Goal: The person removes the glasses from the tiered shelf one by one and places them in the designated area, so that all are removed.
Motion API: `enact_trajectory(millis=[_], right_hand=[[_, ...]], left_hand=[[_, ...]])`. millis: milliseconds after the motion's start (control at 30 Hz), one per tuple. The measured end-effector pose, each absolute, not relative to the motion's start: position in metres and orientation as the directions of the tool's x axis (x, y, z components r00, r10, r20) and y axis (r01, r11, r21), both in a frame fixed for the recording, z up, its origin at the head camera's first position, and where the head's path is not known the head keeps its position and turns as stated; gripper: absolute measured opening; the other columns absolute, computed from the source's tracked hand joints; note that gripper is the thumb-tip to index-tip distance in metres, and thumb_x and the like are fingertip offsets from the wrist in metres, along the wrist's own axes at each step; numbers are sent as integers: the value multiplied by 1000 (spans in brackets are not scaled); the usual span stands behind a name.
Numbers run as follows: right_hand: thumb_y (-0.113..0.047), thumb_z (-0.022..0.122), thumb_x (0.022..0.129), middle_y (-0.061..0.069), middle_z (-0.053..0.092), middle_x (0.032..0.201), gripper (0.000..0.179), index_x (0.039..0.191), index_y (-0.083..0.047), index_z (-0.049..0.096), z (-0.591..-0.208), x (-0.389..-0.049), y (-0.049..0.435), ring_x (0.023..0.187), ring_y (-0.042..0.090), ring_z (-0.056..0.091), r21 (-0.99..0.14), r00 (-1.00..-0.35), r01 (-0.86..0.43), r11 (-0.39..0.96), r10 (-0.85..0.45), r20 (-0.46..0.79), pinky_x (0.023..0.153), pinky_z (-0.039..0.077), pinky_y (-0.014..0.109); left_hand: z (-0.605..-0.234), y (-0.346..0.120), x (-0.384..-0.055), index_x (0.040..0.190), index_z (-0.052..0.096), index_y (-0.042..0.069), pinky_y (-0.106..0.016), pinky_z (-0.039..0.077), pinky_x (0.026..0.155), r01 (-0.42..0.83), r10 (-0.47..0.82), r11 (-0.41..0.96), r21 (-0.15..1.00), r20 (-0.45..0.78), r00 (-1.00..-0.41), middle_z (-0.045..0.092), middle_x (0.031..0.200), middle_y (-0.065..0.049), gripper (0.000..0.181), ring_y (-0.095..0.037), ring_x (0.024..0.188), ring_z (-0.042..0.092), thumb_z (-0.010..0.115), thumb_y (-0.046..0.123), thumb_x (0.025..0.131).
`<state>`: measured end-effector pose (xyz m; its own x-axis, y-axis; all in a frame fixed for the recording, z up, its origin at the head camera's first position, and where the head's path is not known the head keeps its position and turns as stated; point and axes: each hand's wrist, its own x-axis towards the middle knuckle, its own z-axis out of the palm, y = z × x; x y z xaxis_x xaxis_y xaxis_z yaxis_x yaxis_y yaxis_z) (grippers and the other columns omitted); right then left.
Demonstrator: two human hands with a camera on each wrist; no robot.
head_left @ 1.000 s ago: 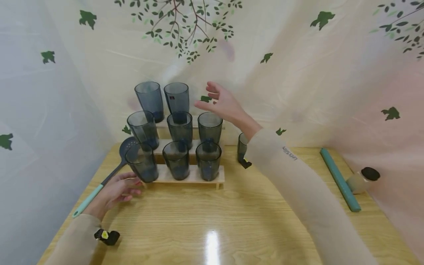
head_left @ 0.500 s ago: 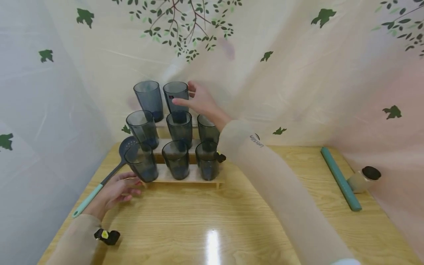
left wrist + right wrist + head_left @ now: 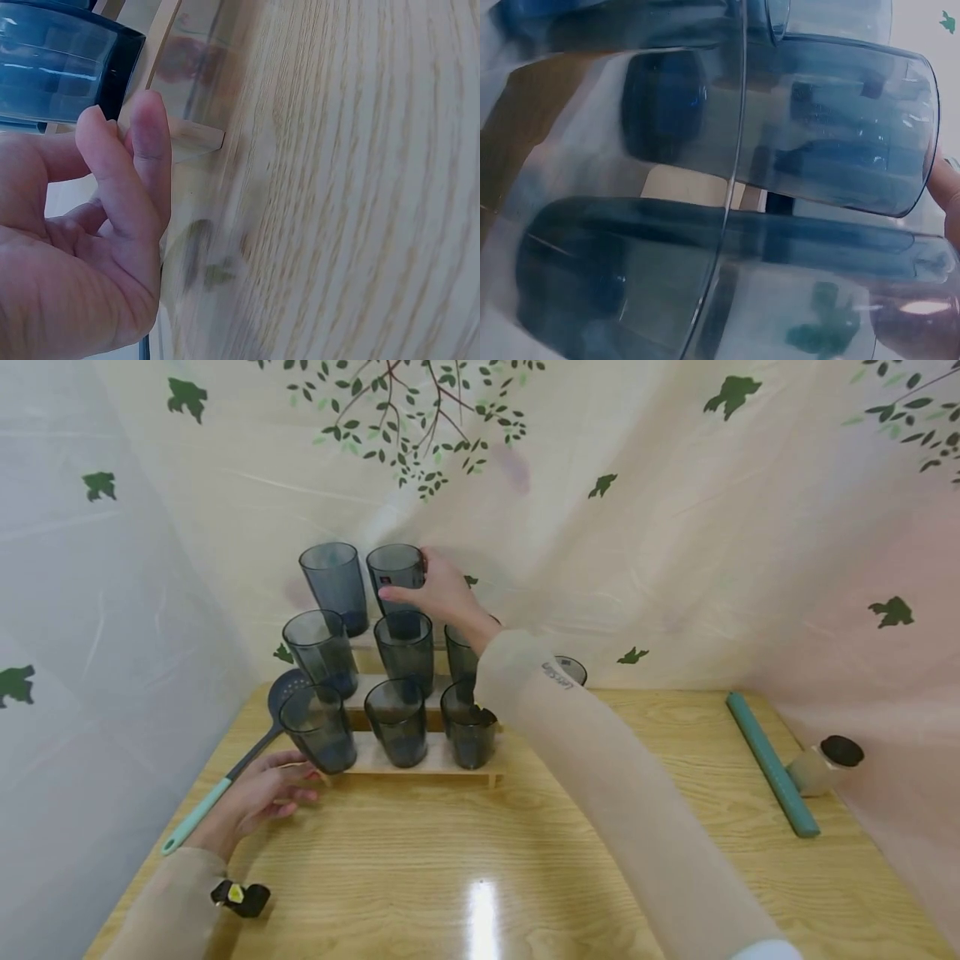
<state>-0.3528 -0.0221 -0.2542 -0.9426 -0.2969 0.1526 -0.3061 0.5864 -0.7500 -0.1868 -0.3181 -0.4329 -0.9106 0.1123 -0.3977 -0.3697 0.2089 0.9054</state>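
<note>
A three-tier wooden rack bears several smoky blue-grey glass tumblers. On its top tier, my right hand grips the right tumbler, thumb on the front and fingers behind near the rim. That tumbler stands upright beside another top-tier tumbler. In the right wrist view only a bit of a finger shows at the right edge, past several tumblers. My left hand rests by the rack's front left corner, below the lower left tumbler. Its fingers are loosely bent beside the rack and hold nothing.
A slotted spoon with a mint handle lies along the table's left side. Behind my right forearm stands another tumbler, mostly hidden. At the right lie a teal tube and a jar with a black lid. A printed curtain hangs behind.
My right hand has moved left from beside the rack to the top-tier right tumbler and closed round it. My left hand has stayed in place.
</note>
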Motion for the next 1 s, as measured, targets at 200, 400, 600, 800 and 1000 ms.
enact_trajectory(millis=[200, 400, 600, 800, 1000], right_hand=[[-55, 74, 87, 2, 31, 163, 99, 161, -14, 24, -253, -351, -27, 146, 17, 34, -750, -944, -296, 591, -300, 136, 113, 36, 33], [-55, 76, 86, -1, 31, 163, 100, 161, -17, 23, -251, -351, -24, 146, 16, 34, -784, -949, -262, 563, -299, 102, 114, 36, 34], [-54, 77, 86, 0, 34, 161, 98, 161, -16, 26, -252, -351, -23, 145, 16, 36, -778, -946, -280, 563, -299, 124, 113, 37, 34], [-52, 77, 86, 1, 36, 161, 96, 160, -14, 27, -254, -351, -23, 145, 16, 37, -782, -944, -289, 553, -303, 134, 113, 37, 32], [-50, 78, 87, -1, 37, 160, 96, 160, -15, 27, -248, -349, -17, 145, 14, 36, -786, -944, -298, 541, -292, 156, 113, 36, 30]], left_hand=[[-431, -322, -184, 149, 33, -3, -22, 55, 58, -370, 108, 212, 904, -398, -911, 65, 115, -3, 57, -14, 81, 71, 55, 27, 106], [-432, -322, -184, 149, 35, -3, -22, 55, 57, -358, 110, 214, 909, -387, -916, 66, 114, -3, 56, -13, 81, 71, 56, 27, 106], [-433, -320, -184, 149, 36, -2, -21, 55, 58, -363, 112, 201, 910, -390, -914, 65, 114, -4, 57, -13, 82, 71, 57, 27, 105], [-433, -320, -183, 151, 32, -3, -22, 54, 58, -366, 99, 222, 904, -394, -914, 65, 114, -4, 59, -13, 82, 71, 55, 27, 106], [-435, -318, -185, 153, 29, -2, -23, 54, 59, -382, 99, 215, 899, -409, -907, 66, 113, -2, 62, -13, 83, 70, 56, 27, 106]])
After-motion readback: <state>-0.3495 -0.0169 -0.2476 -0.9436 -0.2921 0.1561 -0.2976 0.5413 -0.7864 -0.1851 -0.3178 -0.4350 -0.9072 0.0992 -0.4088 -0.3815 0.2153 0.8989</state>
